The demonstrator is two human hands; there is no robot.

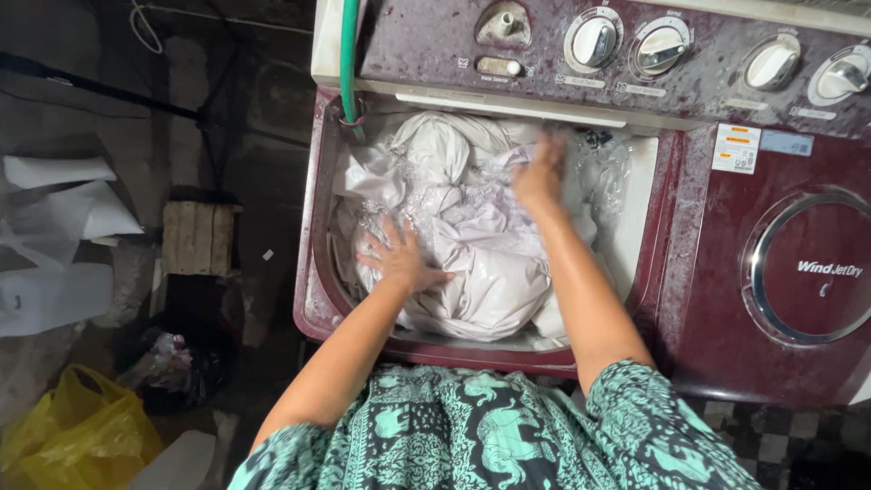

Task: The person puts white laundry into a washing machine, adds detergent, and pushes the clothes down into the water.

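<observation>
Wash tub (pixel 319 299) holds wet white laundry (pixel 476 263); left hand (pixel 399 259) presses it open-palmed, right hand (pixel 540 172), blurred, grips cloth.

White laundry (pixel 472 263); maroon washer (pixel 726 299)

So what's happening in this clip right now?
A person leans over the open wash tub of a maroon twin-tub washing machine. Both bare hands press down on wet white laundry: the left hand flat with fingers spread, the right hand farther back. A green hose hangs into the tub's corner.
</observation>
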